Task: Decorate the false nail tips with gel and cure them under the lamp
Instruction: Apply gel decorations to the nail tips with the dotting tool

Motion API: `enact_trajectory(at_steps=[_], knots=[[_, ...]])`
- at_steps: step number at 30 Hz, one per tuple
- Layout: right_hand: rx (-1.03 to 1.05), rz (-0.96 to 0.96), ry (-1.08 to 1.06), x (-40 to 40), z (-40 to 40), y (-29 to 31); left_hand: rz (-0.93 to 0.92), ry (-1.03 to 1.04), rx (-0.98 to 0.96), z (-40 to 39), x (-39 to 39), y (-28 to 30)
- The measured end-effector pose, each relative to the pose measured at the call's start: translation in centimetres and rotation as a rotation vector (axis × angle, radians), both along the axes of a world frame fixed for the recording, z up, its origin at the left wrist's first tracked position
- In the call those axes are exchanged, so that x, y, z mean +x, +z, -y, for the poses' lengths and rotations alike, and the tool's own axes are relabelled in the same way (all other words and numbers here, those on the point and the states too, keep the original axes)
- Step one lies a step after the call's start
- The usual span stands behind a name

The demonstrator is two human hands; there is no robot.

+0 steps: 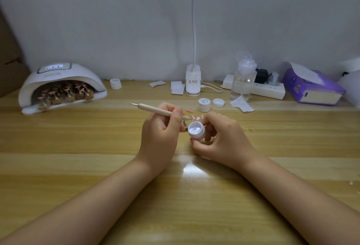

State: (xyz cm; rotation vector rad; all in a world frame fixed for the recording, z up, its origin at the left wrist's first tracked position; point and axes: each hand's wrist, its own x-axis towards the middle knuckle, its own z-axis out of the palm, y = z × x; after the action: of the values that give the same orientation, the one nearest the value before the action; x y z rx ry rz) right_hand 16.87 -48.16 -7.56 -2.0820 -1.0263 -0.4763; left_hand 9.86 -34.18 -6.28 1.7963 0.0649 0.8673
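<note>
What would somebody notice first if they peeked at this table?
Probably the two hands in the middle: the left hand holds a wooden dotting tool with its tip at a small open white gel jar, which the right hand grips. Next, the white curing lamp at the back left, its display lit, with rows of pink nail tips on stands inside.

There is one view only, from a wide-angle camera worn on the person's head. It looks forward and down across the wooden table (78, 166) toward the wall (116, 20) at 12 o'clock. Both forearms enter from the bottom edge, at 7 and 5 o'clock, close beneath the lens. The table's far edge curves from wide-angle distortion.
</note>
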Motion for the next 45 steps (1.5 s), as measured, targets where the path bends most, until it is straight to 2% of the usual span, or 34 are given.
enact_trajectory(at_steps=[10, 17, 36, 45], knots=[[0.011, -0.030, -0.003, 0.1, 0.2, 0.0, 0.102, -0.084, -0.256, 0.2, 0.1, 1.6], [0.012, -0.023, -0.007, 0.1, 0.2, 0.0, 0.106, -0.087, -0.381, 0.2, 0.0, 2.2], [0.037, -0.042, 0.010, 0.3, 0.0, -0.3, -0.053, -0.087, -0.209, 0.0, 0.1, -0.1], [0.034, -0.054, 0.012, 0.2, 0.1, -0.2, 0.023, -0.137, -0.190, 0.0, -0.3, 0.0]])
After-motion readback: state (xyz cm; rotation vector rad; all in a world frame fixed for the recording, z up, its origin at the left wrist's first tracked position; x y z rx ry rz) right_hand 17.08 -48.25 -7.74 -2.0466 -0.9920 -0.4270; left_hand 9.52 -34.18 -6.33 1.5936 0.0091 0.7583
